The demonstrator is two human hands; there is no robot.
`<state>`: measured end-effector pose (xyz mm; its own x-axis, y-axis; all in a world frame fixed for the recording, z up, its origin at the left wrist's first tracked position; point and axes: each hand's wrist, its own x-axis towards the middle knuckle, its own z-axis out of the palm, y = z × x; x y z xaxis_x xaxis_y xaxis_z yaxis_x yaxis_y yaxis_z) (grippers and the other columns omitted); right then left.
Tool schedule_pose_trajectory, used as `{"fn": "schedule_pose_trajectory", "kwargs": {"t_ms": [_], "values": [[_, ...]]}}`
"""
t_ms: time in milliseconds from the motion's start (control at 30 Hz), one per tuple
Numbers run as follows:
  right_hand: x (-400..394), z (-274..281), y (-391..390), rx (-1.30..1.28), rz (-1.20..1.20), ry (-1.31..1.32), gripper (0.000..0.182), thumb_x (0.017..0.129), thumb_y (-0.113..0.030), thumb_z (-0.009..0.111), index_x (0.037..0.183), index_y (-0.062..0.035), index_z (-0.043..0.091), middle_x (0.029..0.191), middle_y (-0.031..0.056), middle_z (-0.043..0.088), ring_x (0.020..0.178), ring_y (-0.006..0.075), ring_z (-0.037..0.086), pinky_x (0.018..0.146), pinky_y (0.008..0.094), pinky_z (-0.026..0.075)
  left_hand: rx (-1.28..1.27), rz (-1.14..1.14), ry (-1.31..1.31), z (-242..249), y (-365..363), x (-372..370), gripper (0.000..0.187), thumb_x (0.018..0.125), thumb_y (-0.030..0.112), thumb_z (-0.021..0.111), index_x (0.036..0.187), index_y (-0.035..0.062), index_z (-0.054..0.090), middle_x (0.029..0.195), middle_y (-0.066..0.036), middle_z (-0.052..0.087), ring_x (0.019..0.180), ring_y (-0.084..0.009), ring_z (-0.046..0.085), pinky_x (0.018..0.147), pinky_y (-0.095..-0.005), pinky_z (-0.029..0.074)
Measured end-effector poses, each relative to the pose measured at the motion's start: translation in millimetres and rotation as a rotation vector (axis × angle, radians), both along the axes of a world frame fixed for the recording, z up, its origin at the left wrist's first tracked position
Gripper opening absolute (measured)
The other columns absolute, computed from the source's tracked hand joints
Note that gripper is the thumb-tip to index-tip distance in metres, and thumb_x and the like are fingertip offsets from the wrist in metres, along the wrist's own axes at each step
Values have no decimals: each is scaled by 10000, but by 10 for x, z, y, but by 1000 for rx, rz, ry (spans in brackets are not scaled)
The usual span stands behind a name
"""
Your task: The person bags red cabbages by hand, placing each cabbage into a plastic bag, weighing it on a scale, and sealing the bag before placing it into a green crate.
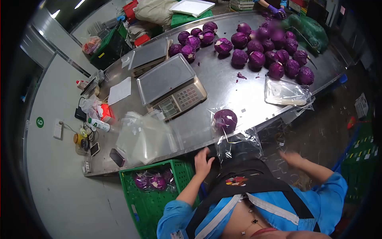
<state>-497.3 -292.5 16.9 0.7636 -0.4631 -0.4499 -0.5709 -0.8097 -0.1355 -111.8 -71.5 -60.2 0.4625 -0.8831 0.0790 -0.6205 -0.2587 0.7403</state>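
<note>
A red cabbage point(225, 121) sits at the front edge of the steel table, partly inside a clear plastic bag point(240, 144) whose loose end hangs over the edge. My left hand point(203, 162) is just left of that bag, thumb and fingers apart, with nothing visible in it. To the right of the bag, away from the table edge, my right hand point(293, 159) is smeared by motion. Its fingers do not show clearly. Below my left hand stands a green crate point(180, 175) with several bagged red cabbages point(158, 182) in it.
Two weighing scales point(177, 89) stand left of centre, before a stack of clear bags point(145, 137). Many loose red cabbages point(257, 59) cover the back right, near a wrapped white tray point(283, 92). Across the table, another person's purple-gloved hands point(276, 12) are at work.
</note>
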Motion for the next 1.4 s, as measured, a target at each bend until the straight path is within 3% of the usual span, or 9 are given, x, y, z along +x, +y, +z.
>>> {"fn": "schedule_pose_trajectory", "kwargs": {"t_ms": [167, 333, 533, 733, 933, 1033, 1133, 1233, 1400], "values": [[1737, -4, -463, -219, 480, -855, 444, 657, -111, 605, 1094, -120, 526, 1053, 143, 534, 946, 305, 531, 781, 377, 437, -152, -241, -654, 204, -744, -48, 495, 638, 318, 669, 1092, 178, 531, 1226, -60, 442, 1173, -246, 355, 903, -453, 291], [2641, 79, -1294, 584, -257, -964, 155, 809, -181, 558, 824, -60, 654, 741, 73, 645, 710, 181, 619, 702, 278, 466, -307, 312, 356, 671, -1374, 694, 198, 846, 164, 473, 842, 39, 626, 819, -96, 622, 841, -234, 570, 808, -317, 389], [3053, 197, -1688, 829, -336, -1132, 236, 865, -206, 504, 879, 6, 606, 848, 82, 634, 762, 142, 586, 725, 261, 450, -560, 391, 308, 998, -1850, 1022, 332, 907, 258, 413, 817, -6, 595, 794, -80, 616, 803, -183, 565, 714, -281, 426], [2789, -689, -1226, 1310, -831, -639, 326, 898, -326, 419, 739, -50, 490, 610, 98, 587, 502, 150, 580, 417, 244, 420, 119, 693, 1052, 203, -1580, 758, 292, 861, 298, 483, 859, 16, 560, 749, -108, 584, 789, -188, 568, 644, -302, 445], [2705, -830, -1227, 1416, -897, -577, 349, 893, -309, 428, 694, -34, 507, 620, 101, 586, 507, 172, 581, 443, 264, 452, -372, 244, -606, 963, -2073, 456, 235, 783, 251, 547, 905, 52, 576, 943, -119, 573, 861, -247, 562, 753, -346, 408], [2629, -645, -1399, 1563, -973, -405, 314, 848, -294, 486, 797, 12, 535, 740, 158, 610, 634, 235, 607, 593, 313, 495, 32, -95, -244, 543, -2234, 494, 244, 790, 249, 518, 909, 57, 611, 991, -107, 600, 914, -250, 555, 818, -355, 364], [2615, -213, -1542, 267, -240, -829, 607, 733, -291, 609, 1215, -11, 370, 1082, 230, 496, 1039, 287, 506, 887, 371, 400, -23, 72, 176, 249, -2080, 618, 250, 837, 235, 467, 910, 62, 632, 945, -90, 627, 918, -213, 563, 835, -341, 375], [3110, 71, -1319, 337, 313, -679, 681, 715, -306, 645, 1252, -28, 334, 1264, 204, 362, 1163, 287, 391, 964, 378, 317, -116, 307, 747, -93, -1959, 679, 294, 857, 256, 455, 907, 25, 631, 933, -85, 631, 941, -167, 552, 864, -314, 376], [3636, -852, -1300, 1179, -41, -563, 734, 742, -485, 569, 1274, -50, 311, 1261, 185, 388, 1134, 291, 427, 935, 384, 353, -401, 480, 1416, 259, -1708, 751, 489, 902, 327, 398, 1293, 49, 299, 1255, -113, 405, 1174, -200, 371, 984, -296, 261]]}}
